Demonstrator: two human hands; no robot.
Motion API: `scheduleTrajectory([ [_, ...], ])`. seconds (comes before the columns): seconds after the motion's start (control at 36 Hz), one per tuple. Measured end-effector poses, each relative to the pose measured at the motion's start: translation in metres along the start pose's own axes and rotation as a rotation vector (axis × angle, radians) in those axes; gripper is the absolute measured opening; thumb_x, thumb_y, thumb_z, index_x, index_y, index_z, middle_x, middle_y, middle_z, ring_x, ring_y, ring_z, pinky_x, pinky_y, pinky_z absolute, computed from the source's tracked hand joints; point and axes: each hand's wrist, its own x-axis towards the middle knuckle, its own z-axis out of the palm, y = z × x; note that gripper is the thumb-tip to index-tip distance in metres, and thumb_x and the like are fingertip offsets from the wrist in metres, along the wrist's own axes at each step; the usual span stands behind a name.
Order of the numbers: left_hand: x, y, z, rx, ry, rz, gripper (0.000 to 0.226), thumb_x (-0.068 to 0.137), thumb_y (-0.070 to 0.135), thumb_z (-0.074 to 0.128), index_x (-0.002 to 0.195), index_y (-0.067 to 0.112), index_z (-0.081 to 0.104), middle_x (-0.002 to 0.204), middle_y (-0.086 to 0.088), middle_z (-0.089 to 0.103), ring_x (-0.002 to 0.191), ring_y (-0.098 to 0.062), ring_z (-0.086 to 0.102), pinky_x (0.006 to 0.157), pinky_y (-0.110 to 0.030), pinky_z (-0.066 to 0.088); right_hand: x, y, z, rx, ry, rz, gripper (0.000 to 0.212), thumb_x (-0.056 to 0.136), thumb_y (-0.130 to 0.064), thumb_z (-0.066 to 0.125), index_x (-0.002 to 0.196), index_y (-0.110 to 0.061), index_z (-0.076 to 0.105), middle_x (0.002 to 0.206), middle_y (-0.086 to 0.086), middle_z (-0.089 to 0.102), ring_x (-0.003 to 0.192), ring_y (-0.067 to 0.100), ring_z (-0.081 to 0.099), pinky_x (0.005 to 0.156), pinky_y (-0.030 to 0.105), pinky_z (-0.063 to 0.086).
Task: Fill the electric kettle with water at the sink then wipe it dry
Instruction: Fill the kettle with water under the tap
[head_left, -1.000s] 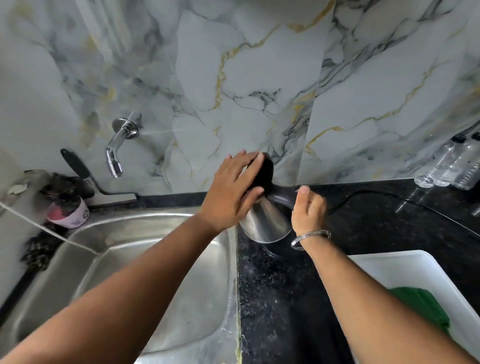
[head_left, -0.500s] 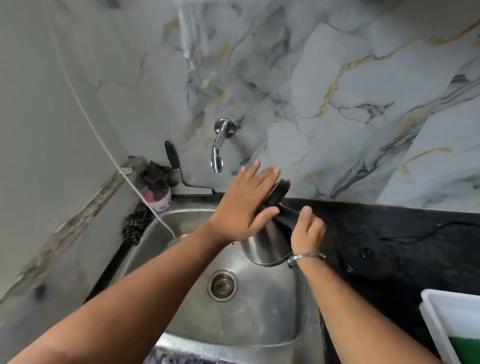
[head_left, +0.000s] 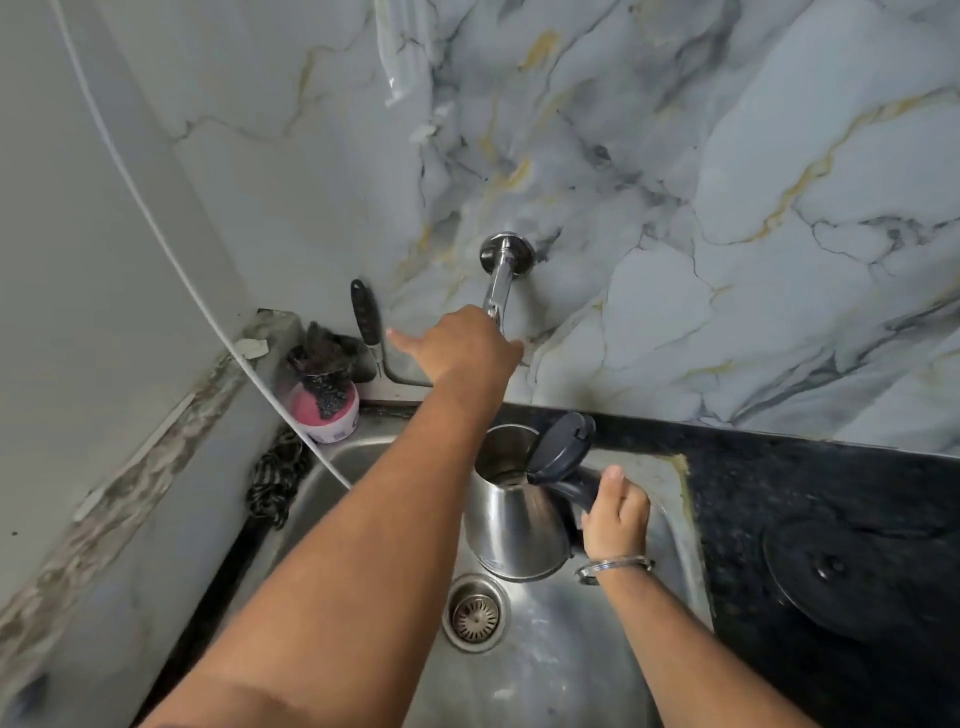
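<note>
Holding the steel kettle (head_left: 511, 525) over the sink (head_left: 550, 670), we keep our right hand (head_left: 615, 514) clamped around its dark handle, the lid (head_left: 561, 447) flipped up and the mouth open below the wall tap (head_left: 498, 280). Our left hand (head_left: 460, 343) reaches up to the tap's end, fingers (head_left: 402, 340) loosely spread; whether it grips the tap we cannot tell. The drain (head_left: 475, 613) lies just below the kettle, the black bench (head_left: 831, 499) to the right.
</note>
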Motion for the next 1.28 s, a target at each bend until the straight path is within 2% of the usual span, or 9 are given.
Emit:
scheduleTrajectory([
  [0.17,0.036,-0.023,0.012,-0.334,-0.21,0.163,0.023,0.08,0.032,0.076,0.068,0.016,0.064,0.067,0.0,0.066,0.071,-0.022,0.065,0.067,-0.033,0.053,0.023,0.027,0.022,0.164,-0.081,0.122,0.076,0.077,-0.081,0.038,0.063,-0.007,0.044,0.057,0.018,0.042,0.062,0.02,0.045,0.054,0.043,0.048],
  [0.28,0.07,-0.064,0.025,-0.858,-0.783,0.419,0.027,0.084,0.024,0.078,0.109,0.016,0.077,0.118,-0.002,0.078,0.121,-0.016,0.068,0.116,-0.041,0.042,0.037,0.028,0.028,0.284,-0.185,0.103,0.089,0.078,-0.07,0.035,0.063,0.017,0.044,0.045,0.007,0.048,0.042,0.011,0.048,0.045,0.02,0.04],
  [0.42,0.1,-0.071,0.034,-0.884,-1.064,0.515,0.062,0.069,0.028,0.085,0.125,0.01,0.066,0.125,-0.002,0.076,0.129,-0.016,0.064,0.105,-0.026,0.048,0.039,0.01,0.033,0.368,-0.267,0.071,0.058,0.076,-0.06,0.033,0.061,-0.008,0.051,0.037,-0.008,0.055,0.038,-0.002,0.054,0.041,0.012,0.042],
  [0.67,0.064,-0.082,0.053,-0.939,-0.682,0.459,0.033,0.096,0.031,0.068,0.125,0.016,0.069,0.133,-0.003,0.072,0.127,-0.005,0.063,0.105,-0.018,0.044,0.037,0.013,0.03,0.35,-0.264,0.083,0.056,0.076,-0.06,0.036,0.065,-0.007,0.052,0.039,-0.009,0.057,0.039,-0.001,0.055,0.041,0.012,0.042],
  [0.81,0.018,-0.127,0.102,-0.995,-0.452,0.322,0.094,0.085,0.08,0.048,0.159,0.023,0.035,0.163,0.005,0.042,0.15,-0.006,0.039,0.123,-0.028,0.029,0.039,0.009,0.025,0.269,-0.266,0.025,0.081,0.08,-0.064,0.03,0.058,0.011,0.051,0.034,-0.006,0.048,0.033,0.001,0.045,0.035,0.015,0.034],
  [0.94,-0.032,-0.154,0.155,-1.098,-0.435,0.178,0.099,0.088,0.07,0.053,0.162,0.012,0.022,0.168,-0.007,0.031,0.153,-0.011,0.028,0.119,-0.012,0.031,0.041,0.007,0.017,0.24,-0.256,-0.012,0.072,0.085,-0.06,0.028,0.054,0.001,0.051,0.033,-0.003,0.046,0.03,0.009,0.043,0.035,0.018,0.032],
  [1.03,-0.05,-0.156,0.185,-1.108,-0.428,0.152,0.097,0.091,0.07,0.056,0.157,0.003,0.032,0.162,-0.013,0.042,0.153,-0.023,0.036,0.126,-0.041,0.03,0.041,0.004,0.015,0.242,-0.242,-0.005,0.07,0.085,-0.059,0.028,0.053,0.0,0.051,0.033,-0.001,0.044,0.029,0.011,0.042,0.034,0.018,0.031],
  [1.14,-0.062,-0.139,0.192,-1.232,-0.384,0.125,0.068,0.093,0.058,0.057,0.141,0.01,0.049,0.136,-0.001,0.066,0.13,-0.01,0.058,0.109,-0.032,0.044,0.042,0.007,0.014,0.213,-0.251,-0.02,0.076,0.087,-0.057,0.025,0.053,0.006,0.05,0.034,0.002,0.044,0.03,0.016,0.041,0.035,0.02,0.032],
  [1.28,-0.067,-0.121,0.196,-1.409,-0.288,0.035,0.101,0.082,0.076,0.064,0.145,-0.002,0.046,0.137,-0.013,0.066,0.128,-0.023,0.061,0.109,-0.038,0.049,0.044,0.012,0.013,0.18,-0.262,-0.055,0.083,0.092,-0.053,0.022,0.055,0.017,0.047,0.033,0.01,0.042,0.029,0.024,0.039,0.036,0.025,0.031],
])
